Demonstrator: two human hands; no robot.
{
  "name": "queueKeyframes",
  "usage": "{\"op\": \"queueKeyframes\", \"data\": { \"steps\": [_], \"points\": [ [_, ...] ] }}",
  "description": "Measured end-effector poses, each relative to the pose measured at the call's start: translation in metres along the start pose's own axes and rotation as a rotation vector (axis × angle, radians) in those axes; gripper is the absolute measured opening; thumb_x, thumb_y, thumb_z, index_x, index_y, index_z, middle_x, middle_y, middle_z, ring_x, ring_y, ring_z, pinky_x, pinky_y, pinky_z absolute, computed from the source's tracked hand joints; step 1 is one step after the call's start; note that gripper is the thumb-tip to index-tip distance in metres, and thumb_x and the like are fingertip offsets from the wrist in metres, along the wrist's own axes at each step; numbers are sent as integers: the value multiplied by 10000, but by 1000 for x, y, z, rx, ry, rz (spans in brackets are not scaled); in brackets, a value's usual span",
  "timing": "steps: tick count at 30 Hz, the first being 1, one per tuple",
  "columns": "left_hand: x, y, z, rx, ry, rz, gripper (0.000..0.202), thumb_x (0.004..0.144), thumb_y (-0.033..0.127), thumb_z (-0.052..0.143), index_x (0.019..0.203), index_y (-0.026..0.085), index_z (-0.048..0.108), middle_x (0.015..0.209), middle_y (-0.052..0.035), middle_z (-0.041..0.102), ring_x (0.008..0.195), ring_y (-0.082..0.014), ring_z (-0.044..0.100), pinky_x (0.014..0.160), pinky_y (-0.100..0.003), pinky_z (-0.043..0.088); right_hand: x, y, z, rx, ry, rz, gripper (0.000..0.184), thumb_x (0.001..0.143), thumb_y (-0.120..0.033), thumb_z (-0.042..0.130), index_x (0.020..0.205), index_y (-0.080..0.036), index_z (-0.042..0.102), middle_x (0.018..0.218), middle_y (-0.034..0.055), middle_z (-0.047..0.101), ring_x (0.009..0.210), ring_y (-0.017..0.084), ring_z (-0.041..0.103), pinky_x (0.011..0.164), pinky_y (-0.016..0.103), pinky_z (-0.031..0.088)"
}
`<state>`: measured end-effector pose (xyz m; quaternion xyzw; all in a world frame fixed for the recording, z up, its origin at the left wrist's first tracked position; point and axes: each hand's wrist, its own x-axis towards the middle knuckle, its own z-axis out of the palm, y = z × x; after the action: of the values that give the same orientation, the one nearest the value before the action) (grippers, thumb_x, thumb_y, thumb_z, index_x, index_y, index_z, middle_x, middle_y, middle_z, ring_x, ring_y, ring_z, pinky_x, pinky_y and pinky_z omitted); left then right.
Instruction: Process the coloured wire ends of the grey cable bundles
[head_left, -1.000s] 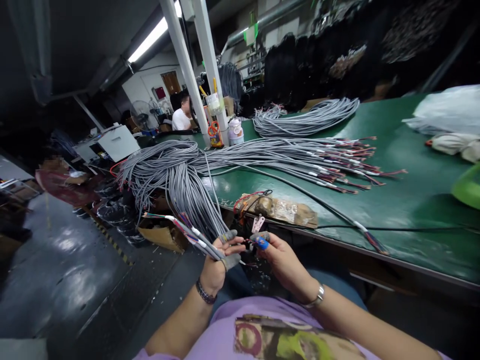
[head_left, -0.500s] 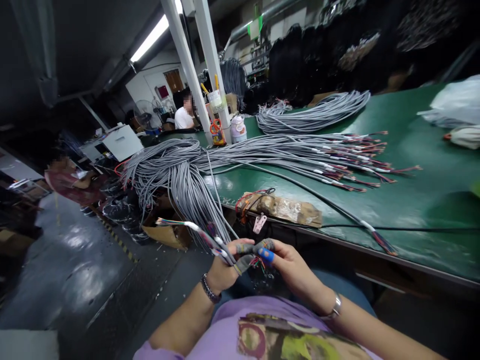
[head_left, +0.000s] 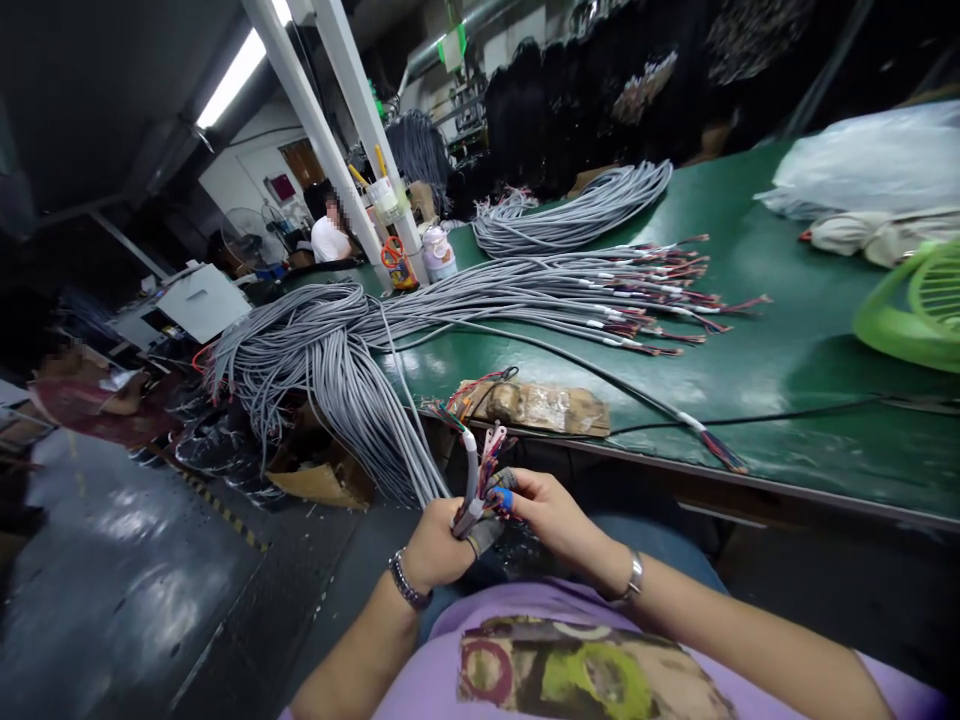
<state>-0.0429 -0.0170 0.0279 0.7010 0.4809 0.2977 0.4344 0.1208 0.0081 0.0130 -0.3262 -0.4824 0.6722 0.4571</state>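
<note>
My left hand [head_left: 442,540] is closed around a grey cable [head_left: 471,475] whose stripped end points up, fanning into thin coloured wires. Close beside it, my right hand [head_left: 529,495] pinches at a tuft of red and dark wires [head_left: 491,455] on the cable ends. Grey finger covers show on both hands, and blue tape wraps one right fingertip. From the left hand, grey cables lead back to a large bundle [head_left: 330,320] draped over the green table's edge. One separate cable end [head_left: 716,445] lies at the table's front.
A taped cardboard-covered block [head_left: 547,405] sits at the front edge of the green table [head_left: 787,400]. Farther back lies a coil of grey cable [head_left: 577,215]. A green fan [head_left: 919,310] and plastic bag [head_left: 862,160] stand right. Two people sit at left.
The view has swung right, bringing the green fan in. The cable end in my left hand has turned from pointing left to pointing up, and the red wires now stand between my hands.
</note>
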Motion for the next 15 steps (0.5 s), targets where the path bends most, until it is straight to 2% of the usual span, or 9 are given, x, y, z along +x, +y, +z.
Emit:
{"op": "queueKeyframes", "data": {
  "steps": [4, 6, 10, 13, 15],
  "points": [
    [4, 6, 0, -38, -45, -14, 287, 741, 422, 670, 709, 138, 687, 625, -26, 625, 625, -154, 552, 610, -245, 445, 2, 0, -1, 95, -45, 33, 342, 633, -485, 732, 667, -163, 620, 601, -5, 582, 506, 127, 501, 477, 269, 430],
    [7, 8, 2, -56, -31, -39, 295, 753, 418, 660, 698, 129, 682, 618, -35, 630, 597, -143, 550, 593, -240, 439, 3, 2, -4, 93, -20, 21, 328, 673, -479, 703, 689, -164, 613, 630, 5, 595, 529, 134, 515, 493, 272, 435],
    [10, 1, 10, -166, 150, -120, 312, 751, 440, 657, 778, 129, 667, 590, -37, 638, 551, -141, 565, 512, -226, 424, 1, 10, -15, 14, 116, -42, 286, 763, -445, 620, 747, -161, 640, 631, -8, 563, 538, 100, 454, 514, 235, 383],
    [10, -6, 15, -242, 300, -184, 307, 730, 444, 673, 778, 142, 642, 608, -35, 648, 540, -148, 580, 451, -214, 407, -3, 15, -19, -47, 44, -47, 265, 735, -406, 649, 869, -177, 654, 718, 6, 591, 604, 118, 481, 547, 237, 391],
    [10, -9, 16, -241, 358, -177, 268, 705, 404, 705, 734, 148, 634, 610, -22, 640, 543, -141, 574, 465, -216, 419, -5, 16, -17, -112, -28, -58, 285, 711, -387, 679, 906, -184, 638, 749, 10, 596, 614, 122, 484, 543, 236, 387]
  ]
}}
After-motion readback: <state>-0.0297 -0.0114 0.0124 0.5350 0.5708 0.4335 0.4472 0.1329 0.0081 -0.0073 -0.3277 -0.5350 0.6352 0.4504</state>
